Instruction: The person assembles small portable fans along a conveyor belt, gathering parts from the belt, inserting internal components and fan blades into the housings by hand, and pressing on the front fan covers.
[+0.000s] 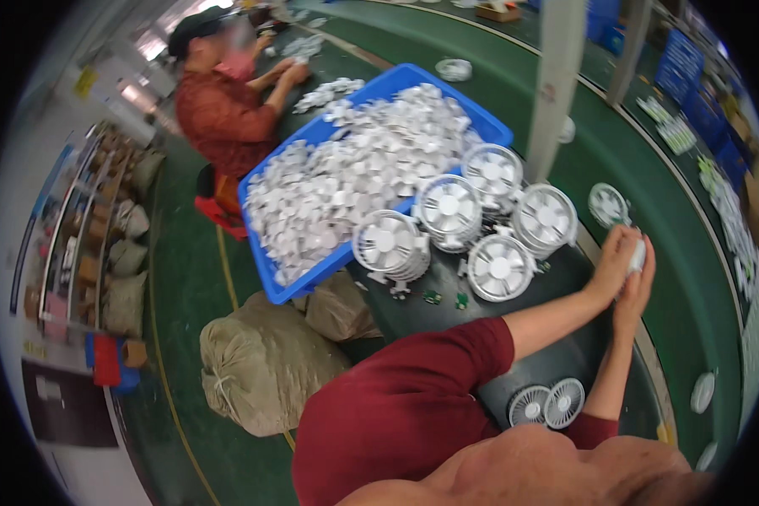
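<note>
Both of my hands are together at the inner edge of the green belt, closed around a small white plastic part [638, 255]. My left hand [612, 263] grips it from the left, and my right hand [636, 291] holds it from the right and below. Fingers hide much of the part, so its exact kind is not clear. Just beyond my hands a white round fan piece [607, 205] lies on the belt. Left of my hands stand several stacks of white fan housings with blades [500, 267]. Two grey fan grilles [564, 403] lie on the dark table near my body.
A blue crate [271, 287] heaped with small white parts stands beyond the stacks. Small green circuit boards [461, 301] lie on the table. A pale post [555, 93] rises beside the green conveyor belt [683, 278]. Across the crate sits another person [228, 110]. Sacks [261, 363] rest on the floor.
</note>
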`<move>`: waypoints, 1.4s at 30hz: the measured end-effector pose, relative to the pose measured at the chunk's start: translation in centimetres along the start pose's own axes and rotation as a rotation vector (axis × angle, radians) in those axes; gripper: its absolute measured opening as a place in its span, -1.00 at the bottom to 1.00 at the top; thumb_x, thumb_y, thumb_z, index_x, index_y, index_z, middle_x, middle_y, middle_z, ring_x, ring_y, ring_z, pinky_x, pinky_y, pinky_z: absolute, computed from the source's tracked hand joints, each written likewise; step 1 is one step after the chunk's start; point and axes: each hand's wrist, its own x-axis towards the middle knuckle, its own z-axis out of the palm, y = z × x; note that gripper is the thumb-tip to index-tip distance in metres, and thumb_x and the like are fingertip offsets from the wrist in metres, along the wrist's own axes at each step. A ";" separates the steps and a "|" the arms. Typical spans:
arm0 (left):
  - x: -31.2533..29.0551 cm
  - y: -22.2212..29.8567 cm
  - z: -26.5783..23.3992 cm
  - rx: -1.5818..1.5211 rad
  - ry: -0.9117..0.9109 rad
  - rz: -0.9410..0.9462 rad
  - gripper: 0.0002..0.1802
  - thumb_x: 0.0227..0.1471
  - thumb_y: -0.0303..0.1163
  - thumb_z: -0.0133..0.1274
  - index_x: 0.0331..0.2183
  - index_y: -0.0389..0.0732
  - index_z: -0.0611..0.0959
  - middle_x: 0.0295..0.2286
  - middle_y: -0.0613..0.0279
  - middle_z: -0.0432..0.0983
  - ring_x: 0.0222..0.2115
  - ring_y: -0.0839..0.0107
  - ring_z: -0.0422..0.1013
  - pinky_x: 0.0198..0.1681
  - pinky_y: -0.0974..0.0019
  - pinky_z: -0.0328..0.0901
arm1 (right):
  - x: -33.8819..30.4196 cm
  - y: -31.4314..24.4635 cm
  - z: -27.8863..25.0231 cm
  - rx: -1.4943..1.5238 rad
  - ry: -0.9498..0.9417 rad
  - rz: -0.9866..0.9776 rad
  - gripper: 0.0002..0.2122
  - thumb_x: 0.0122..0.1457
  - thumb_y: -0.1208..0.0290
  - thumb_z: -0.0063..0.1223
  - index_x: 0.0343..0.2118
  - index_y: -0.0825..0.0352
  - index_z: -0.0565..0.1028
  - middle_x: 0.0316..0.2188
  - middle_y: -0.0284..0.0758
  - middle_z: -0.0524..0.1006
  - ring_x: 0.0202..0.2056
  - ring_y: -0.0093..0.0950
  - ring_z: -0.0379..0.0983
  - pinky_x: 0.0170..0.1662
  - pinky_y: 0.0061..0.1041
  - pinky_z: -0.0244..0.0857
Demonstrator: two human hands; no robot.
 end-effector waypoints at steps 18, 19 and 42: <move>-1.1 -1.1 -1.7 0.572 -0.079 -0.011 -0.75 0.15 -0.45 -0.07 -0.11 -0.28 0.42 -0.21 0.18 0.42 -0.20 0.44 0.37 -0.22 0.40 0.30 | 1.7 5.2 -8.1 -0.871 0.262 -0.097 -0.54 0.02 0.31 0.17 0.02 0.26 0.39 0.10 -0.02 0.30 0.12 -0.05 0.20 0.15 -0.21 0.11; -1.1 -1.0 -2.6 0.582 -0.062 0.004 -0.75 0.15 -0.45 -0.07 -0.11 -0.28 0.42 -0.21 0.18 0.42 -0.20 0.44 0.37 -0.22 0.40 0.30 | 2.0 4.6 -6.3 -0.693 0.139 -0.057 -0.54 0.03 0.32 0.17 0.03 0.26 0.39 0.10 -0.02 0.30 0.13 -0.06 0.20 0.16 -0.22 0.09; -7.7 1.4 -5.6 0.197 -0.174 -0.219 -0.79 0.13 -0.59 -0.13 -0.16 -0.27 0.33 -0.43 0.31 0.41 -0.40 0.62 0.36 -0.34 0.53 0.25 | 18.4 11.8 12.5 -0.766 -0.289 -0.267 -0.35 -0.01 0.25 0.22 0.18 0.06 0.20 0.08 -0.08 0.32 0.10 0.01 0.20 0.10 -0.10 0.15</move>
